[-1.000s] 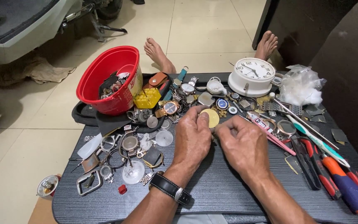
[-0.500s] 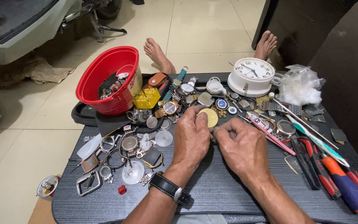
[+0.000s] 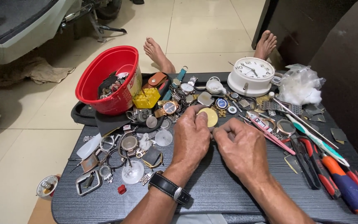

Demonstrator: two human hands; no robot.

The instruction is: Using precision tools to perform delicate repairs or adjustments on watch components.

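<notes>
1. Both hands meet at the middle of the table (image 3: 228, 195): I see my left hand (image 3: 192, 139) and right hand (image 3: 240, 147) knuckle to knuckle, fingertips drawn in toward each other.
2. Left hand is curled, thumb and fingers closed around a small part at the gap between the hands; the part itself is hidden, so I cannot tell what it is. A black wristwatch (image 3: 170, 188) sits on that wrist.
3. Right hand is curled too, fingertips pinched toward the same spot. Whether it grips the part or a fine tool I cannot tell.
4. A round yellow disc (image 3: 210, 116) lies just beyond the left fingertips, touching or nearly touching them.
5. Behind the disc is a clutter of watch heads and dials; a gold watch (image 3: 169, 107) lies left of it.
6. A red tub (image 3: 109, 79) holding watch parts stands at the far left, tilted, with a yellow block (image 3: 146, 98) beside it.
7. A white clock (image 3: 251, 75) stands at the far right edge, next to a clear bag (image 3: 300, 86).
8. To the right of my right hand lie pink tweezers (image 3: 270, 132), pliers (image 3: 313, 159) and an orange-and-blue screwdriver (image 3: 344, 182).
9. Left of my left hand lie loose watch cases, rings and a glass (image 3: 132, 171).
</notes>
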